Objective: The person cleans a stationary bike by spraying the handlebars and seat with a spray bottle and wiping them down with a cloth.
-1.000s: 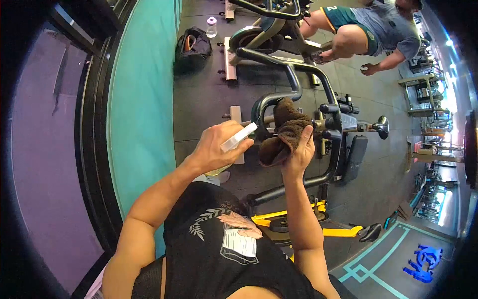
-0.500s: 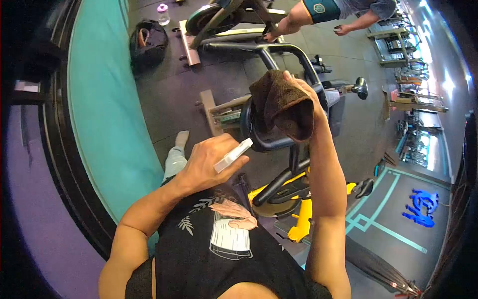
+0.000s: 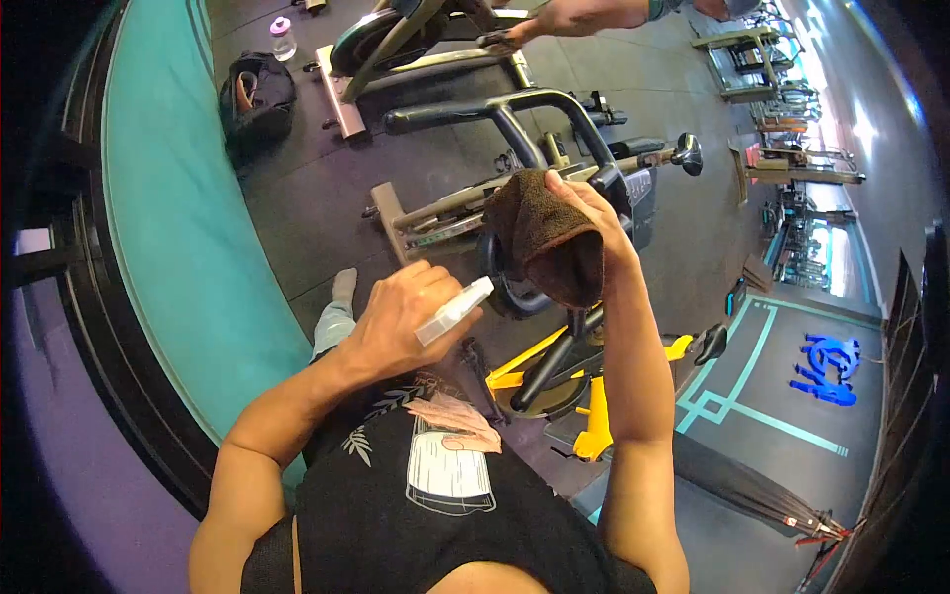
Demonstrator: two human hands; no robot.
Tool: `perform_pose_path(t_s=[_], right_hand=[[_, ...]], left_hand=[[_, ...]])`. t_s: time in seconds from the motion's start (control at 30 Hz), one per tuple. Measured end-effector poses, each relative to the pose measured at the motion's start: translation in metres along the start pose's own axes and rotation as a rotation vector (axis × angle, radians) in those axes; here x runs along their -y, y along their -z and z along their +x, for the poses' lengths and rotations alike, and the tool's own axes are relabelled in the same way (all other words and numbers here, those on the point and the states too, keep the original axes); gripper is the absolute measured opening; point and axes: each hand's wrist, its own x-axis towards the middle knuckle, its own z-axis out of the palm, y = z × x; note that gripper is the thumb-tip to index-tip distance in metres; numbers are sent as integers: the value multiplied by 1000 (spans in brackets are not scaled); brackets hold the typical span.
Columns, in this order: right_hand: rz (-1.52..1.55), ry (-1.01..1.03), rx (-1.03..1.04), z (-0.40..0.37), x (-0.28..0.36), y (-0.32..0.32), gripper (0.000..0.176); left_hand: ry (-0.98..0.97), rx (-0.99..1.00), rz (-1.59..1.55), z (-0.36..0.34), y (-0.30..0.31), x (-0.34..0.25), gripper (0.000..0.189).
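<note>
My left hand (image 3: 401, 315) grips a white spray bottle (image 3: 452, 311), its nozzle turned toward the cloth. My right hand (image 3: 586, 210) holds a dark brown towel (image 3: 542, 236) bunched up, hanging over the black handlebar (image 3: 515, 295) of an exercise bike (image 3: 554, 148). The towel covers part of the bar. Both hands are close together, about a hand's width apart.
A black bag (image 3: 255, 99) and a clear bottle with a pink cap (image 3: 282, 38) lie on the dark floor by the teal wall (image 3: 168, 198). Another person's leg (image 3: 584, 15) rests on a second bike (image 3: 416, 40) at the top. A yellow bike frame (image 3: 594, 416) stands below.
The view has tilted and the bike has shifted downward in frame. My right hand lifted the towel up from the bike's console area to the handlebar loop. The spray bottle stays in my left hand.
</note>
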Motion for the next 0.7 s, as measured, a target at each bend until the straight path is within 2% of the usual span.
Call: perform_pose_path(t_s=[0.1, 0.13, 0.27, 0.4, 0.47, 0.5, 0.53, 0.6, 0.63, 0.7], right_hand=[[-19, 16, -77, -2, -4, 1, 42], [6, 30, -58, -2, -5, 1, 42], [40, 54, 34, 1, -12, 10, 40], [-9, 102, 23, 1, -16, 0, 42], [-349, 177, -230, -8, -19, -27, 40], [-648, 321, -349, -7, -35, -39, 36], [-933, 758, -431, -5, -54, -51, 41], [-1179, 752, -590, -28, -63, -88, 54], [-1175, 739, -593, -31, -72, -96, 54], [-1236, 664, -728, -41, -92, -104, 68]], left_hand=[[-19, -18, 20, 8, 3, 8, 25], [-20, -51, 19, 10, 3, 11, 25], [-30, 58, 89, 13, 10, 21, 27], [-16, 75, 73, 15, 23, 17, 26], [6, 104, 51, 12, 29, 21, 24], [6, 110, 49, 11, 31, 25, 24], [21, 93, 19, 9, 34, 29, 24], [37, 86, -12, 8, 40, 37, 23], [87, 81, -38, 9, 43, 40, 23], [165, 108, -40, 9, 49, 44, 22]])
